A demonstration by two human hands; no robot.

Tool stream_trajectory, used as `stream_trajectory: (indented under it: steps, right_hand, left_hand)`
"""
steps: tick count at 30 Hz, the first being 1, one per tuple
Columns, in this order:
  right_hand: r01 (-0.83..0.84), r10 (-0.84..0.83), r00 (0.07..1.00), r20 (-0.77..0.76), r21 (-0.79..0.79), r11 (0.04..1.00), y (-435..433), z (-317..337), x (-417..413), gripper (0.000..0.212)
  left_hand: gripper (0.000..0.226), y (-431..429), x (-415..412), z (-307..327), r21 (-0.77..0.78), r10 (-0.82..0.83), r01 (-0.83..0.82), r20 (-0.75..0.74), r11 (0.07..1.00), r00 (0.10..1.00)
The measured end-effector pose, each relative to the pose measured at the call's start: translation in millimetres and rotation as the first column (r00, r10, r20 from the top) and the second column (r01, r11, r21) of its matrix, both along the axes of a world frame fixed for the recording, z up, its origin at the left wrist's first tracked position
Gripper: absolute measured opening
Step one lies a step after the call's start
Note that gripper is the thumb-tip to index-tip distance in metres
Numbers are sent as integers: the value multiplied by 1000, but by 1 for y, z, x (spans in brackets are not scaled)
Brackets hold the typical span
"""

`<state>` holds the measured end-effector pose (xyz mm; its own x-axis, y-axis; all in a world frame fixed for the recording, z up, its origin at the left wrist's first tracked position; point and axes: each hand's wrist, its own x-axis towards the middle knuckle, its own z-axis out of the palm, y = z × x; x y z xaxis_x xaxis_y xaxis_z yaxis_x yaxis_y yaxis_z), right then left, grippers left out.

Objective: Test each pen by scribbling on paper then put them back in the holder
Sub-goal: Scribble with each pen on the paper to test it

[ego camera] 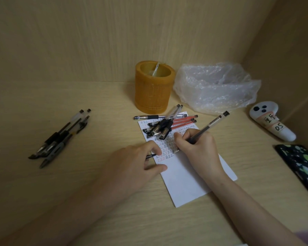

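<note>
a black gel pen is pinched in the right hand in a writing grip, low on the barrel near the tip, with the capped-looking end slanting up toward 1 o'clock. the tip is hidden behind the fingers, so contact with the paper cannot be confirmed, though a test scribble is judged to be under way. the left hand is laid at the sheet's left edge, its thumb pressed on the paper, and a short black piece, probably a pen cap, is pinched under its fingers.

the pen is judged light, stiff and smooth; it is best taken at the darker grip section, where slipping is least likely. the thin sheet would slide easily if not pinned.

a pile of black and red pens lies across the top of the paper at 12 o'clock, touching it. a second bundle of black pens lies well apart at 9 o'clock. the orange holder stands just beyond the pile at 12 o'clock, nearly empty, its mouth open.

room toward the holder is narrowed by the pile and by the crumpled plastic bag at 1 o'clock. a white controller and a patterned phone lie at 3 o'clock, near the side wall.
</note>
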<state>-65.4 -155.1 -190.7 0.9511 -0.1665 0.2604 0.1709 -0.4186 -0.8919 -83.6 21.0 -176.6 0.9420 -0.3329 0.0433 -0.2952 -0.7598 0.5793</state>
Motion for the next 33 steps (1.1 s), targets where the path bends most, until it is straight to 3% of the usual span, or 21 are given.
stream_trajectory:
  steps: [33]
  right_hand:
    - [13, -13, 1000, -15, -11, 1000, 0, 1, 0, 34]
  left_hand:
    - [26, 1, 1, -1, 20, -15, 15, 25, 1000, 1000]
